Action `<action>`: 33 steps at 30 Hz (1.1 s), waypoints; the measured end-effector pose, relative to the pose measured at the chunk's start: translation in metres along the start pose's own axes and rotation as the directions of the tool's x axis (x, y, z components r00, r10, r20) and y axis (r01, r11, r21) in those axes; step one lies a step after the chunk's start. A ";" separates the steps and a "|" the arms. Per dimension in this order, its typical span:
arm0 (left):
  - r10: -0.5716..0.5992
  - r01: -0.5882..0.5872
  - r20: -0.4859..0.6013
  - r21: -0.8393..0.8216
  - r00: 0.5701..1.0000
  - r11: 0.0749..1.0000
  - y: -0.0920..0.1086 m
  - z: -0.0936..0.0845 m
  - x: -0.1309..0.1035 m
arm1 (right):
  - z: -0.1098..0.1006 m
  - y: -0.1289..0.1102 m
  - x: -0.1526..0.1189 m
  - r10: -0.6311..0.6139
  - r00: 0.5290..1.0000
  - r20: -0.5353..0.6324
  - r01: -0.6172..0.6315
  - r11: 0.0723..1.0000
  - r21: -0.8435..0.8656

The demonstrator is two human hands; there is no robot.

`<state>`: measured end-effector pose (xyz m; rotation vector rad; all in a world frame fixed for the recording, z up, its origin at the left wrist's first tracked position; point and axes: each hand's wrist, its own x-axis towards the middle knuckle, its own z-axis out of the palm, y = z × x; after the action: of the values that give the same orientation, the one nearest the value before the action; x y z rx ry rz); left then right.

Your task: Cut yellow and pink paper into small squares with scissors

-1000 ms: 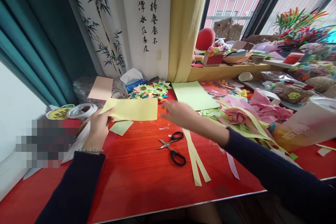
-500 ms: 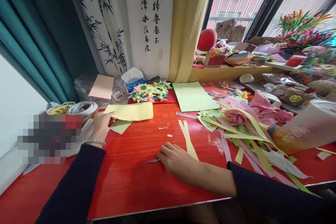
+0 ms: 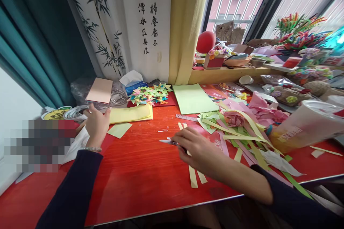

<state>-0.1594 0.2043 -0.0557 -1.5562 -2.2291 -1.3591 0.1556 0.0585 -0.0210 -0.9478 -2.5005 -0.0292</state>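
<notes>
My left hand (image 3: 97, 126) is raised at the left end of a small stack of yellow paper (image 3: 130, 114), thumb and fingers apart, with nothing visible in it. Just below that stack lies a light green paper piece (image 3: 119, 130). My right hand (image 3: 197, 148) grips a pair of scissors (image 3: 170, 142), their pointed metal blades together and aimed left; the handles are mostly hidden by the fingers. Beneath this hand, pale yellow paper strips (image 3: 192, 178) lie on the red table (image 3: 134, 182), partly covered by the hand.
Light green sheets (image 3: 194, 99) lie at the back, beside a heap of folded paper stars (image 3: 150, 94). A ruler (image 3: 186, 117) is in front. Tangled paper strips (image 3: 251, 145) and a large plastic cup (image 3: 303, 128) crowd the right. White tape rolls (image 3: 76, 112) sit at left.
My left hand has let go of the yellow paper, which now rests stacked. My right hand has lifted the scissors off the table, and the strips have shifted nearer. The view has turned slightly right.
</notes>
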 end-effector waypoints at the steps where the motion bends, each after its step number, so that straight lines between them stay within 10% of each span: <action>1: 0.115 -0.106 -0.083 0.113 0.990 0.988 0.009 -0.003 -0.007 | 0.008 -0.003 0.000 -0.039 0.999 0.028 0.040 0.998 -0.038; 6: 0.576 -0.592 0.136 0.172 0.806 0.787 0.054 0.007 -0.061 | 0.058 -0.039 -0.010 -0.209 0.966 0.155 0.223 0.972 -0.078; 10: 0.725 -0.785 0.310 0.161 0.615 0.598 0.050 0.023 -0.068 | 0.063 -0.028 -0.033 0.010 0.997 0.076 0.001 0.990 -0.141; 21: 0.540 -0.602 0.282 0.232 0.793 0.764 -0.024 0.020 -0.004 | 0.035 0.079 -0.131 0.244 0.944 0.222 -0.181 0.946 -0.270; 27: 0.615 -0.716 0.442 0.097 0.653 0.691 -0.029 0.031 -0.009 | 0.009 0.095 -0.147 0.332 0.933 0.137 -0.204 0.804 -0.558; 30: 0.652 -0.764 0.500 0.032 0.570 0.644 -0.019 0.041 -0.009 | -0.016 0.079 -0.105 0.371 0.910 0.182 -0.227 0.817 -0.530; 33: 0.659 -0.785 0.543 0.002 0.521 0.619 -0.011 0.046 -0.005 | -0.033 0.055 -0.029 0.593 0.787 0.172 -0.530 0.792 -0.304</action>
<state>-0.1487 0.2322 -0.0926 -2.5147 -1.4328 -0.4209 0.2225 0.0764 -0.0120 -1.8916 -2.3560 -0.0159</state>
